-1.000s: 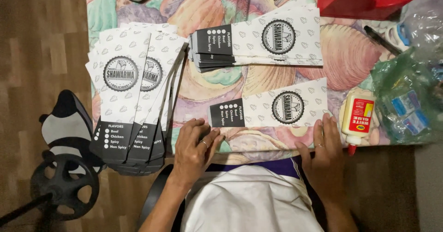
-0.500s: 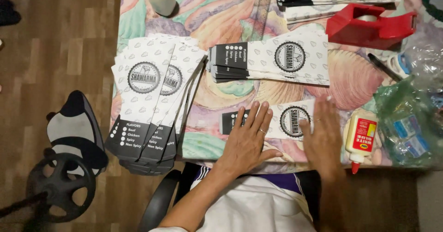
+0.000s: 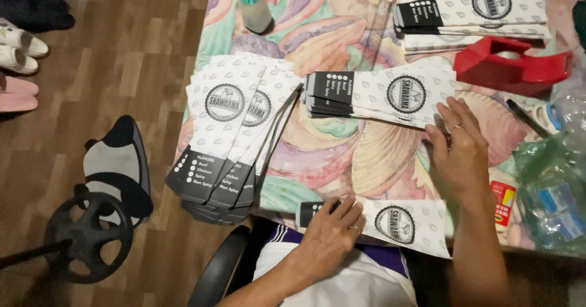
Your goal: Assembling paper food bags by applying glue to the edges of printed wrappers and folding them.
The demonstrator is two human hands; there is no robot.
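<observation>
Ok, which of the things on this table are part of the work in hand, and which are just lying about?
In hand:
left hand on the paper sleeve at the table edge
right hand at the middle sleeve stack
left sleeve stack
far sleeve stack

Lying about:
red tape dispenser
bottle
glue bottle
ruler

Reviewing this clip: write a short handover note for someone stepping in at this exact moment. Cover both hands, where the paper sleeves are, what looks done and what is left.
Left hand: flat, pressing the dark end of a single paper sleeve at the near table edge.
Right hand: open, fingers at the near corner of the middle stack.
Other sleeves: a fanned pile overhanging the table's left edge, and a far stack behind the red tape dispenser. A glue bottle lies by the right forearm.
Done: three piles laid out.
Left: the single sleeve is not on any pile yet.
</observation>
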